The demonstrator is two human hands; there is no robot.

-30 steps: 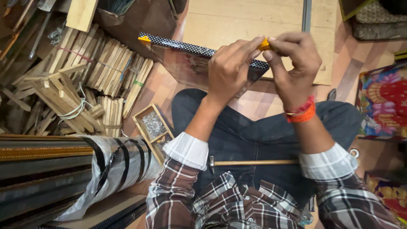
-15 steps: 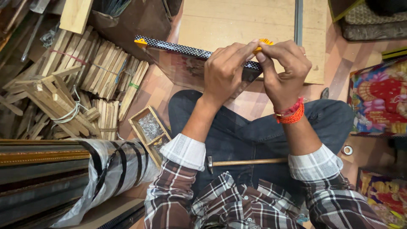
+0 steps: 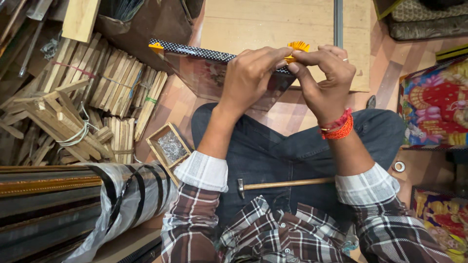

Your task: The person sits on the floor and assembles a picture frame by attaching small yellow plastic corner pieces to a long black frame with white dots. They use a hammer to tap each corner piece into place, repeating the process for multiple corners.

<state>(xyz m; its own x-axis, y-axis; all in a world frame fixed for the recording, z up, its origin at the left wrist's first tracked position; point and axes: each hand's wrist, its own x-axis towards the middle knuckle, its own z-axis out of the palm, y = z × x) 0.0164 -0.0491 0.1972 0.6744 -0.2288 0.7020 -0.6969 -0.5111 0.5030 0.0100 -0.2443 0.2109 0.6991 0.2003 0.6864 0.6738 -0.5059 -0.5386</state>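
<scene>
Two hands are meeting at the upper right corner of a picture frame point(image 3: 204, 73) with a dotted dark border, which is standing on edge over the person's lap, just in front of a pale wooden board point(image 3: 273, 29) lying on the floor. The left hand point(image 3: 251, 78) is pinching a small orange plastic corner piece point(image 3: 297, 47) against that corner, and the right hand point(image 3: 324, 80), wearing a ring and red-orange thread at the wrist, is gripping the same piece from the other side, fingertips touching. A second orange corner piece point(image 3: 156, 47) is sitting on the frame's upper left corner. A hammer point(image 3: 285, 184) with a wooden handle is lying across the lap, between the plaid sleeves. Near the left knee a small wooden box of nails point(image 3: 169, 146) is resting on the floor, beside bundles of wooden strips point(image 3: 112, 87). Wrapped lengths of moulding point(image 3: 63, 195) are lying at the lower left. Colourful prints point(image 3: 434, 107) are leaning at the right edge.
</scene>
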